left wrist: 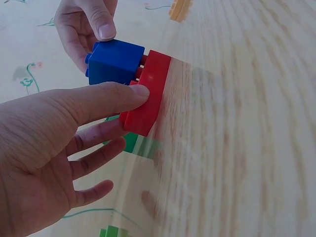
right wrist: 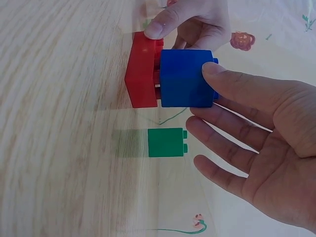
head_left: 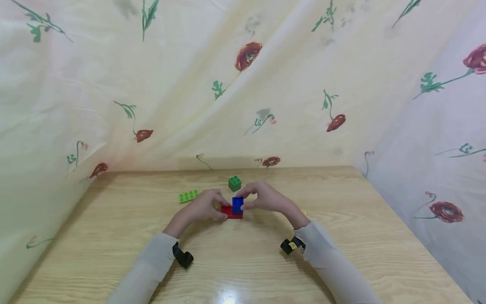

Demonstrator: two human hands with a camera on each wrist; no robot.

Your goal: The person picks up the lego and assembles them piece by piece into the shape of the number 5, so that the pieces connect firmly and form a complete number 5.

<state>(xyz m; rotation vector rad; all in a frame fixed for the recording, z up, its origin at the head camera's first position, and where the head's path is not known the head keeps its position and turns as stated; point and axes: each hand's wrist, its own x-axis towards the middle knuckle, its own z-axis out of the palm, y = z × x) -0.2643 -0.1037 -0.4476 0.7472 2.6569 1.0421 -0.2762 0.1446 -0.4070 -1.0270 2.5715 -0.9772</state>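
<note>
A long red toy building brick [left wrist: 150,94] lies on the table with its studs up, and my left hand [head_left: 206,205] pinches one end of it between thumb and fingers. At its other end, a blue building brick [right wrist: 185,79] sits over the red studs. In the right wrist view a narrow gap with studs showing runs between the two bricks. My right hand [head_left: 264,197] grips the blue brick, thumb on the near face and fingers behind. The remaining fingers of both hands are spread loosely.
Behind the hands stands a green building brick [head_left: 234,183]. A flat light-green brick [head_left: 188,196] lies left of it, beyond the left hand. A yellow-orange brick [left wrist: 180,9] is partly visible past the right hand. Flower-patterned cloth [head_left: 182,126] hangs along the table's [head_left: 243,261] back and sides.
</note>
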